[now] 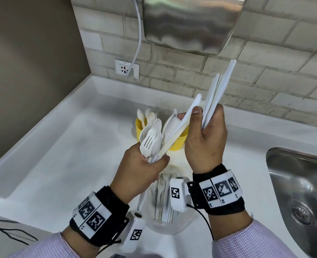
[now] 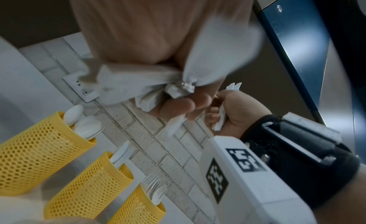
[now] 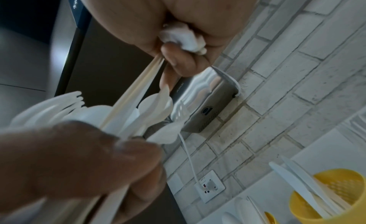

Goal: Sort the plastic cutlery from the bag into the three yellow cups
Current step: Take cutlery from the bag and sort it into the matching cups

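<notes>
My left hand (image 1: 150, 162) grips a mixed bundle of white forks and spoons (image 1: 151, 138) upright over the counter. My right hand (image 1: 200, 116) holds several white knives (image 1: 217, 90) fanned up to the right. Its thumb and forefinger also pinch one more knife (image 1: 178, 131), whose lower end still sits in the left hand's bundle. The three yellow mesh cups stand behind the hands: one with spoons (image 2: 39, 161), one with knives (image 2: 89, 188), one with forks (image 2: 138, 208). A clear bag (image 1: 167, 216) with more cutlery lies below my wrists.
A steel sink (image 1: 302, 192) is set into the white counter (image 1: 60, 146) at the right. On the brick wall hang a metal hand dryer (image 1: 191, 25) and a socket (image 1: 126, 68) joined by a white cord (image 1: 139, 34).
</notes>
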Demonstrator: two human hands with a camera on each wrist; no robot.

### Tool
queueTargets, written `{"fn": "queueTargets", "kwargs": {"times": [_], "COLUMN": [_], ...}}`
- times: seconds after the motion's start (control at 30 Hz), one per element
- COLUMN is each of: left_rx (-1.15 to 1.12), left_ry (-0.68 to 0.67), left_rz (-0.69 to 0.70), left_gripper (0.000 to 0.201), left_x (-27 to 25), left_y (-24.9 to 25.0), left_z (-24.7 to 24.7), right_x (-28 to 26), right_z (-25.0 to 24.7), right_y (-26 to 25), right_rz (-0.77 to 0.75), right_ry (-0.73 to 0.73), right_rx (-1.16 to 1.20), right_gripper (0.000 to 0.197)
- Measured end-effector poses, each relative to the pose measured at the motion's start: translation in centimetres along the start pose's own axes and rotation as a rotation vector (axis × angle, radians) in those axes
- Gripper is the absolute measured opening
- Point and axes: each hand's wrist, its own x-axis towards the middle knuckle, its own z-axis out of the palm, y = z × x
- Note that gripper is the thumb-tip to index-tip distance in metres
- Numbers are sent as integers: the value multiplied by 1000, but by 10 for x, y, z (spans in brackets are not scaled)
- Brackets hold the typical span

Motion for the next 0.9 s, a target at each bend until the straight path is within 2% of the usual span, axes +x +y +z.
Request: {"fn": "queueTargets", "kwargs": {"times": [0.07,0.17,0.33,0.43,0.57,0.7,0.83,0.9], "left_rx": [-15,-24,-71,-126,-139,-134,-118,-109], "left_ry": [-12,-35,-43,-77,-74,-64,-69,-40], "left_rz": [-10,-13,-28,-30,-38,-27,-17,0], "left_gripper": [28,33,33,26,27,35,39,40], "left_x": [0,0,1,2,2,2,2,3], "left_y": [1,2,1,-3,-5,-3,-1,-1], "left_z": [0,-1,-4,-5,-3,-3,-2,-1], "right_x": [1,4,15,20,25,24,19,15], "right_z": [0,-3,-12,-17,-19,-18,-15,-12], "right_y": [-2,-10,-11,-6,-1,-11,-23,-25], "right_rz": [33,135,536,662,670,590,435,296], "right_ry": [1,51,147,184,210,240,168,68], "right_rx": [54,263,722,889,916,917,854,662], "right_gripper": [13,9,8,5,10,28,28,23]}}
